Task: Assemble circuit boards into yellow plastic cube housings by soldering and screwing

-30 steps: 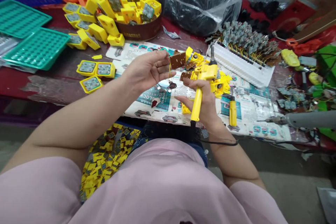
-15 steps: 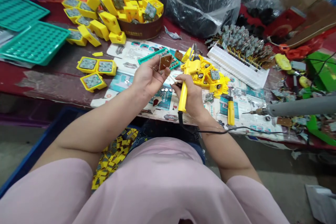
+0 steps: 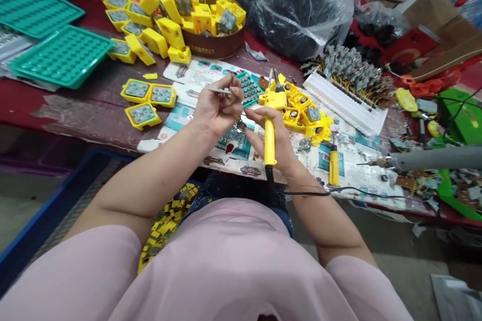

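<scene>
My left hand [image 3: 215,106] is closed on a small brown circuit board [image 3: 222,91], held edge-on above the printed paper [image 3: 350,158] on the table. My right hand [image 3: 271,135] grips a yellow soldering iron [image 3: 269,125] upright, its metal tip pointing away from me, while its thumb and forefinger reach toward a small dark part hanging under the board. The iron's black cord runs off to the right across my wrist.
A heap of yellow plastic housings [image 3: 307,116] lies just right of my hands, more fill a round brown tin [image 3: 211,42]. Green trays [image 3: 62,55] sit far left, a white rack of wired boards [image 3: 344,103] right, a yellow screwdriver [image 3: 333,163] and a grey tool [image 3: 433,159] near the edge.
The left hand has turned the brown board from face-on to edge-on and drawn it closer. The right hand with the soldering iron has come in beside it and raised the iron upright.
</scene>
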A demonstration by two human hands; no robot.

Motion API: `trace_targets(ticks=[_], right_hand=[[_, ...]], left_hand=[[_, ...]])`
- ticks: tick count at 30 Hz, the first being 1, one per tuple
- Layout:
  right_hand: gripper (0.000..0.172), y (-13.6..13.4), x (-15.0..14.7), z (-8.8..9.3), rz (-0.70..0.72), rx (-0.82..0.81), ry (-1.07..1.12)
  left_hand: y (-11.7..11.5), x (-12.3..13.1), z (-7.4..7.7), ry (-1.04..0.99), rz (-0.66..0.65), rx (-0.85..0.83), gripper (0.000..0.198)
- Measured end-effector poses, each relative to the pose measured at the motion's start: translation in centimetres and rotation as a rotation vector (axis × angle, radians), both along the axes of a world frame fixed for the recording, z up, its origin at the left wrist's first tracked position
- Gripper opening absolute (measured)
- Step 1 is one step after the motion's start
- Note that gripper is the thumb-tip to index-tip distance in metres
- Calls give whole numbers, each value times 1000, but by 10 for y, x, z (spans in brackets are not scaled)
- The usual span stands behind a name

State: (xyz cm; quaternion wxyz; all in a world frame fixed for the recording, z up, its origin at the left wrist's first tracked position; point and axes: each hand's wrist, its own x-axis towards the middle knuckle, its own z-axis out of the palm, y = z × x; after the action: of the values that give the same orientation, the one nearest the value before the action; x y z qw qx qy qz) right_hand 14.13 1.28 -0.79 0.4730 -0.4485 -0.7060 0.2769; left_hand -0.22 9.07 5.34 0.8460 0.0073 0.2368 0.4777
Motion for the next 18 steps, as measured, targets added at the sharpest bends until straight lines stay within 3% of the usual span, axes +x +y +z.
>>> trace_targets(ticks=[6, 12, 18], right_hand=[[40, 3, -14, -4, -141, -14, 173], [37, 4, -16, -11, -269, 74, 91], [30, 1, -12, -10, -199, 86, -29]], left_hand=[[-8, 15, 2, -4, 82, 52, 39], [-10, 20, -1, 12, 153, 6, 43], [-8, 21, -4, 14, 155, 1, 44]])
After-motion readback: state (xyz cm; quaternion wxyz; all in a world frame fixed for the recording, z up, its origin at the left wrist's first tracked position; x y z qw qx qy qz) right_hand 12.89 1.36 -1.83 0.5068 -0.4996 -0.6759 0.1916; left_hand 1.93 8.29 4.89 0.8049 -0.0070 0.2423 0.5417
